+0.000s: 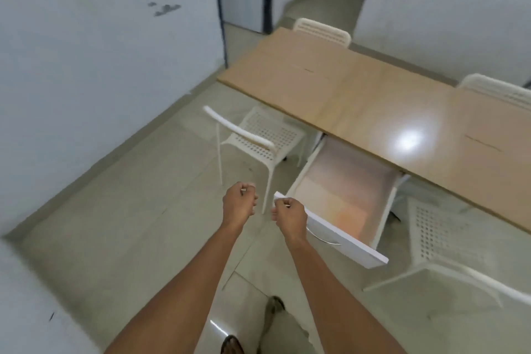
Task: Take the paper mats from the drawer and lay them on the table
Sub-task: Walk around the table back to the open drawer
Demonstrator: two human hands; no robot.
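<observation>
1. A person's two bare forearms reach forward over a pale tiled floor (120, 210); the left hand (238, 202) and right hand (288, 217) hover side by side, close but apart, each curled into a loose fist with nothing visibly held.
2. The right hand sits just beside the near corner of the open drawer (370, 253), whose flat white front panel carries a thin curved metal handle (324, 238); whether the knuckles touch the panel cannot be told.
3. The drawer is a shallow white box pulled out from under the worktop (330, 86), its long axis running from the worktop edge toward the camera and its front angled down to the right.
4. Inside lie the paper mats (342, 195), flat, pale pinkish-tan sheets with a warmer orange patch near the front (blur hides their edges and count).
5. The worktop is a long, smooth, light wood-coloured slab, glossy enough to throw back a bright glare spot, running diagonally from upper left to lower right.
6. White perforated chairs (258, 135) flank it: one left of the drawer, one at the right edge, two behind the far side.
7. Open floor spreads left of the hands up to the plain white wall (100, 52).
</observation>
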